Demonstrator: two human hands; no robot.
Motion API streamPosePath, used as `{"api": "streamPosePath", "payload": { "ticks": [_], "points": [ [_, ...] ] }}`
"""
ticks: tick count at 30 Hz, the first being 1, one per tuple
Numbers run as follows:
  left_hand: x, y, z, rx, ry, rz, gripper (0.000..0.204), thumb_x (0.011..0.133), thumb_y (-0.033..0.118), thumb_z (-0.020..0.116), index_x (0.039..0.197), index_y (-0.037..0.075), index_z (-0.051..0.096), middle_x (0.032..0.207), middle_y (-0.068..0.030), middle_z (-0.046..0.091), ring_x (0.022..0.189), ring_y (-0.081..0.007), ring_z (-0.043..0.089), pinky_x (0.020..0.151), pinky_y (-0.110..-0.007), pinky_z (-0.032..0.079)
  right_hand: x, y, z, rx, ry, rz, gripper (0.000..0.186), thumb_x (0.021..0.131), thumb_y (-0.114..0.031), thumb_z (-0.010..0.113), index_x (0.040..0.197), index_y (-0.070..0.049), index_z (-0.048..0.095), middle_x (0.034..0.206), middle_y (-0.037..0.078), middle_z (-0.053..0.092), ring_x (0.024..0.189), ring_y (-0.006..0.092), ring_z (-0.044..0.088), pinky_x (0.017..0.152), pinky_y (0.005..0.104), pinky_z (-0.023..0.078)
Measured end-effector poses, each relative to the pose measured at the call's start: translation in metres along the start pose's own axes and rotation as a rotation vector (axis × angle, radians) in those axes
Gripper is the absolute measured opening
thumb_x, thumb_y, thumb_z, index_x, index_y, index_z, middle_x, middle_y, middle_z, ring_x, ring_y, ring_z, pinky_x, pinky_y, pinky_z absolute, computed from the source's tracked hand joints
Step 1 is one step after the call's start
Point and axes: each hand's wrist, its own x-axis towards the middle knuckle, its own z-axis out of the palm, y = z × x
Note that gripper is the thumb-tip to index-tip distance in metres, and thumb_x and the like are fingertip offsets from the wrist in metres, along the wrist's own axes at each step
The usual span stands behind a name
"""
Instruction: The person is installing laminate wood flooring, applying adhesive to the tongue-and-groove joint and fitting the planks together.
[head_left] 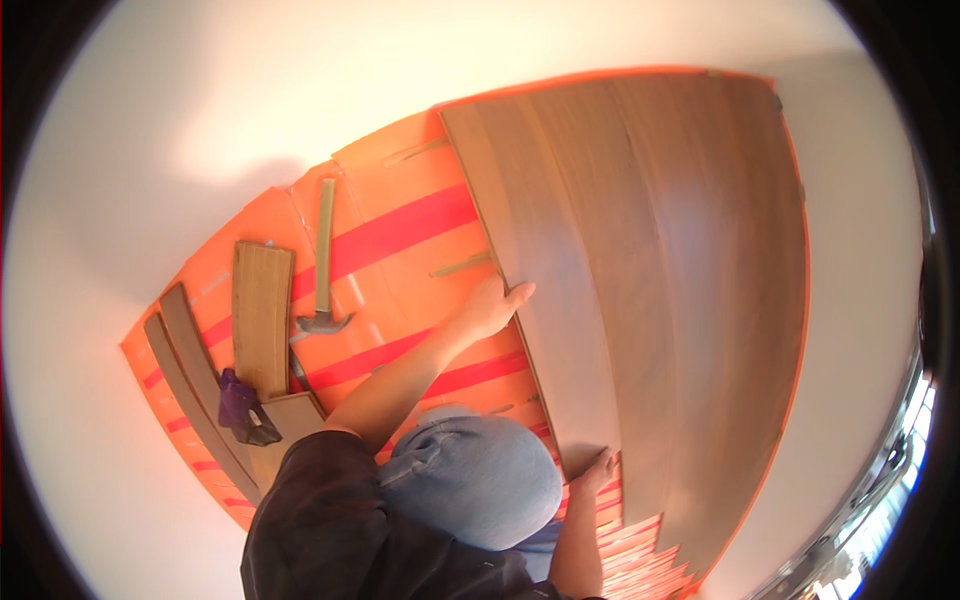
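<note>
A brown wood-look floor plank [560,340] lies along the left side of the laid boards. My left hand [490,308] grips its long left edge, thumb on top and fingers at the side, partly hidden. My right hand [597,472] is closed at the near end of the same plank, its fingers partly out of sight. The other laid planks [680,250] sit side by side to the right, their near ends stepped. Between my arms shows my bent knee in blue jeans.
Orange underlay [390,300] with red strips covers the floor to the left. On it are a claw hammer [323,250], a short plank [262,320], narrow dark strips [195,385] and a purple-and-black item, perhaps a glove [245,408]. White walls [300,90] border the floor.
</note>
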Motion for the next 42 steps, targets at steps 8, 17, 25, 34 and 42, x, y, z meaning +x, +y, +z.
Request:
{"api": "streamPosePath", "payload": {
  "ticks": [8, 17, 25, 34, 42],
  "points": [
    [0.002, 0.022, -0.018, 0.316, -0.050, -0.083, 0.074, 0.109, 0.063, 0.040, 0.105, -0.005, 0.071, 0.083, -0.0191, 0.075, 0.075, -0.0326, 0.074, 0.078, -0.047, 0.058, 0.014, 0.015, 0.000, 0.083, 0.025, -0.042, 0.040, 0.107, -0.034, 0.065, 0.128, 0.000, 0.070, 0.119, 0.007, 0.071, 0.108, 0.0180, 0.064, 0.096, 0.0363, 0.053],
    [0.009, 0.023, -0.026, 0.618, 0.044, -0.063, 0.083, 0.107, 0.071, 0.039, 0.091, -0.004, 0.071, 0.075, -0.0148, 0.071, 0.067, -0.0243, 0.070, 0.069, -0.044, 0.054, -0.045, 0.004, 0.002, -0.199, 0.156, -0.037, 0.048, 0.102, -0.034, 0.073, 0.130, 0.005, 0.066, 0.105, 0.009, 0.073, 0.093, 0.0152, 0.066, 0.080, 0.0310, 0.055],
    [0.007, 0.028, -0.013, 0.458, 0.011, -0.126, 0.072, 0.108, 0.067, 0.042, 0.116, -0.002, 0.061, 0.075, -0.0037, 0.058, 0.059, -0.0135, 0.058, 0.052, -0.032, 0.046, -0.080, 0.030, -0.008, 0.117, 0.004, 0.286, 0.047, 0.101, -0.043, 0.074, 0.110, 0.003, 0.065, 0.085, 0.008, 0.066, 0.065, 0.0139, 0.062, 0.055, 0.0285, 0.052],
    [0.019, 0.027, -0.018, 0.655, -0.015, -0.166, 0.073, 0.109, 0.068, 0.037, 0.101, 0.001, 0.062, 0.068, -0.0051, 0.057, 0.056, -0.0151, 0.057, 0.052, -0.033, 0.046, -0.074, 0.042, 0.005, 0.243, 0.014, 0.238, 0.044, 0.100, -0.038, 0.077, 0.107, 0.001, 0.058, 0.075, 0.006, 0.062, 0.059, 0.0147, 0.059, 0.051, 0.0295, 0.051],
    [0.020, 0.022, -0.005, 0.643, -0.001, -0.133, 0.073, 0.110, 0.066, 0.036, 0.108, -0.002, 0.062, 0.069, -0.0060, 0.059, 0.055, -0.0159, 0.058, 0.053, -0.034, 0.046, -0.068, 0.044, 0.008, 0.280, 0.053, 0.264, 0.046, 0.098, -0.034, 0.080, 0.112, 0.003, 0.055, 0.080, 0.010, 0.066, 0.062, 0.0161, 0.063, 0.052, 0.0304, 0.053]
  ]
}}
